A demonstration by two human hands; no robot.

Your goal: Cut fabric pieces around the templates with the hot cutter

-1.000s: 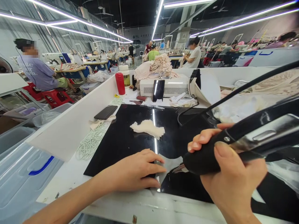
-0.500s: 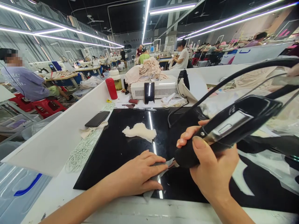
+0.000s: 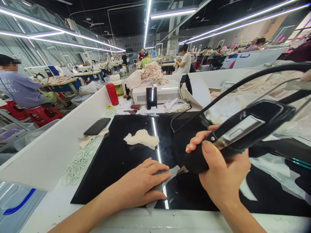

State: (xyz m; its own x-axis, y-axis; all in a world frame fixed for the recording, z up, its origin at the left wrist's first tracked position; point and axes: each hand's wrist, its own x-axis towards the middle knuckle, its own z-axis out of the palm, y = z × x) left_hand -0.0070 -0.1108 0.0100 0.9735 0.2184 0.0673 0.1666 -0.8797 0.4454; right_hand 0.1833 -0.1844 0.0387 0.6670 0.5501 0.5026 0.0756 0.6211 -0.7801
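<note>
Glossy black board (image 3: 109, 161) covers most of the white worktable (image 3: 184, 220) ahead of me, under long tube lights (image 3: 175, 13). On it, the fingers of my left hand (image 3: 143, 181) lie flat and slightly spread, thumb apart, pressing down a translucent strip (image 3: 174, 170) near the board's front edge. My right hand (image 3: 222, 171) is wrapped around a black corded hand tool (image 3: 255, 134), thumb against the body by its silver lever (image 3: 238, 131).

The tool's metal tip (image 3: 183, 169) meets the strip's free end; whether it bites or merely touches, I cannot tell. I judge the work on this strip to be under way, not finished, since it lies held down at the tip. How much of it is done I cannot say, as my palm hides the rest.

Beyond my left fingertips sits a ragged cream piece (image 3: 142, 138), apart from both hands. Right of my wrist lie more translucent sheets (image 3: 284, 170); they may be pieces left to handle or scraps, which I cannot tell.

Farther off, a tangle of pale green cords (image 3: 81, 161) and a phone (image 3: 97, 126) line the left side, a red tumbler (image 3: 112, 94) behind them, and pink cloth (image 3: 152, 71) tops a vented white machine (image 3: 167, 94).
</note>
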